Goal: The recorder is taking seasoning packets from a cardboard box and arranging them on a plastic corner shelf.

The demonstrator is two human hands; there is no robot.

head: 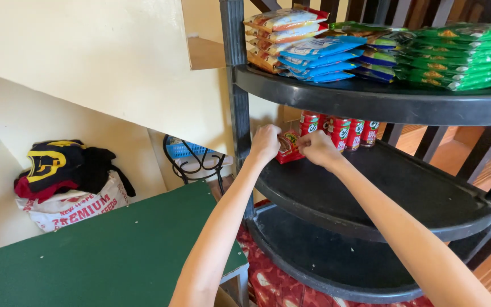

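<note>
Cream walls (86, 51), green table (103, 256), black tiered shelf (370, 102)

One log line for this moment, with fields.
left hand: on red packet | right hand: on same packet | place: middle shelf | behind: red cups

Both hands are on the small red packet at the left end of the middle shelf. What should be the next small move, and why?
Probably slide the red packet back and right, against the row of red cans. The left hand and right hand hold it near the front edge of the black shelf, apart from that row, and the space behind it looks free.
</note>
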